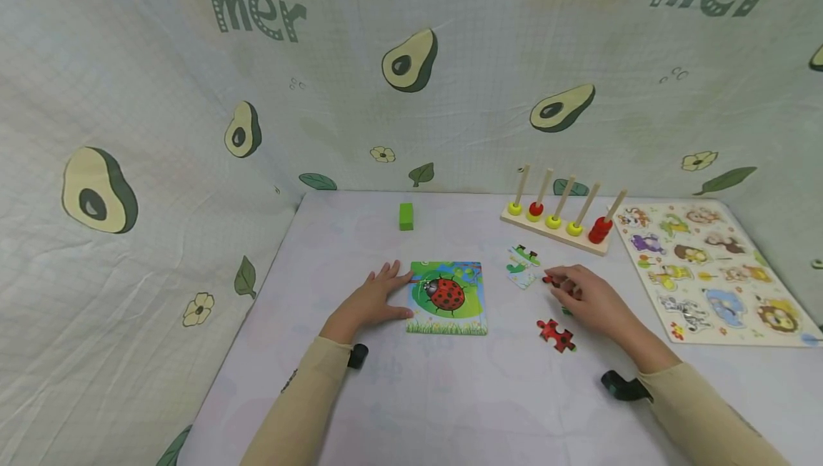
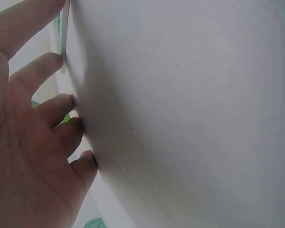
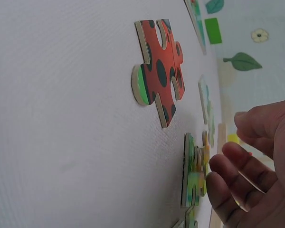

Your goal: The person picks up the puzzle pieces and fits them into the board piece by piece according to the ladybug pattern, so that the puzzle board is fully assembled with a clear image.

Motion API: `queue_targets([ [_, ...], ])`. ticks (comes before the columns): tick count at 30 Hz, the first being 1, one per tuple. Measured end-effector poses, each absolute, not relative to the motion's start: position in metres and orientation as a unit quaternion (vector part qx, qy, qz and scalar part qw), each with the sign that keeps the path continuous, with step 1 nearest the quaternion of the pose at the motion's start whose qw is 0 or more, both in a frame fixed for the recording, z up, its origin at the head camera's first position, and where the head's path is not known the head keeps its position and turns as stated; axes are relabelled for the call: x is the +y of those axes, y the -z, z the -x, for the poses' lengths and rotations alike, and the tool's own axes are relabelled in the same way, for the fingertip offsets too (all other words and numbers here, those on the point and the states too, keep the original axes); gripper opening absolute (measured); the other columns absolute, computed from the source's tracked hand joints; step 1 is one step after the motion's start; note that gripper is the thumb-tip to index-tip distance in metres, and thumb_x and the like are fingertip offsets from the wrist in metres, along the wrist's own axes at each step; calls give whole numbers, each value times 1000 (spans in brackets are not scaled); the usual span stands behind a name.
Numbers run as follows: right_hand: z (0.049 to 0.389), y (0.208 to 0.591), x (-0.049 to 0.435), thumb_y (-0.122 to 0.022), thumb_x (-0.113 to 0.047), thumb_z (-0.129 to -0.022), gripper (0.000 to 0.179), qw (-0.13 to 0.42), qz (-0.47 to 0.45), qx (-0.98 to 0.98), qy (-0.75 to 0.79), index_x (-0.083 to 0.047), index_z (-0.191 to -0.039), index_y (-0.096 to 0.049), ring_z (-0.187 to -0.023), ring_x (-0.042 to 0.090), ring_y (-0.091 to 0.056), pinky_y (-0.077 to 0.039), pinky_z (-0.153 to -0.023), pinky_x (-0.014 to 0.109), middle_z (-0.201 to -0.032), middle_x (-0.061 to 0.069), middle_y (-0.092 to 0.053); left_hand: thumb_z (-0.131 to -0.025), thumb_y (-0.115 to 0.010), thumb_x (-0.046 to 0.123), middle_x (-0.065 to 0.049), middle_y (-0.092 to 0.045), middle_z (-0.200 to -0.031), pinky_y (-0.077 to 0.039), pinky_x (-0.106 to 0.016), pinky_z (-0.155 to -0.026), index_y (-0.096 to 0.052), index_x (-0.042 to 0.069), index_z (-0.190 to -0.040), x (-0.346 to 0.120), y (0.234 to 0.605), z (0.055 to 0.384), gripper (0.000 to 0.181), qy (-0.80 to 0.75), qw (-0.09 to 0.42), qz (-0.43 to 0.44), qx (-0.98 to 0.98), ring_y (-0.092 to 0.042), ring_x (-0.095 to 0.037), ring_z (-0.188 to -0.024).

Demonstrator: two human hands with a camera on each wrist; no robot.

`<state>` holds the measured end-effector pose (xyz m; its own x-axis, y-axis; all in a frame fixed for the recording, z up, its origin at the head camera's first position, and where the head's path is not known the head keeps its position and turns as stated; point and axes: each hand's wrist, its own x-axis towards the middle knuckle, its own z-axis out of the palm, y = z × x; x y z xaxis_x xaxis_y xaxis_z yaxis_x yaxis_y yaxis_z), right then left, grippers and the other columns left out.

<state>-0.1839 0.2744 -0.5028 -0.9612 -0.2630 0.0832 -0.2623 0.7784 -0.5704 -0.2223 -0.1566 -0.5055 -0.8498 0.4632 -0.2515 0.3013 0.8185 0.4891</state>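
On the table lies a square ladybug picture board. My left hand rests at its left edge, thumb and fingers spread; in the left wrist view the fingertips touch the table and the board's side. My right hand is above loose puzzle pieces with fingers loosely bent, and a gap shows between thumb and fingers in the right wrist view. A small red piece appears by its fingertips. Green pieces lie under this hand, partly hidden. Nearer me is a red, black-spotted puzzle piece with a green tab.
Pale blue and green puzzle pieces lie between the board and my right hand. A green block stands behind the board. Back right is a wooden peg stand with red and yellow rings, beside an animal puzzle board. A patterned cloth hangs behind.
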Motion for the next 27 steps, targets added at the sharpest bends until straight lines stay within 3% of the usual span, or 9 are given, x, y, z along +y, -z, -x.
queue_targets([
  [11, 182, 506, 283, -69, -14, -97, 40, 8, 130, 947, 294, -3, -135, -63, -91, 22, -62, -55, -77, 43, -108, 10, -65, -89, -78, 43, -14, -16, -168, -7, -50, -126, -38, 18, -159, -157, 504, 222, 84, -221, 184, -206, 935, -7, -32, -156],
  [27, 178, 508, 301, -71, -12, -94, 44, 38, 115, 950, 288, -3, -136, -61, -96, 25, -62, -54, -78, 41, -111, 12, -66, -89, -78, 44, -13, -16, -168, -6, -49, -126, -38, 19, -159, -156, 504, 222, 85, -218, 184, -204, 936, -7, -31, -156],
])
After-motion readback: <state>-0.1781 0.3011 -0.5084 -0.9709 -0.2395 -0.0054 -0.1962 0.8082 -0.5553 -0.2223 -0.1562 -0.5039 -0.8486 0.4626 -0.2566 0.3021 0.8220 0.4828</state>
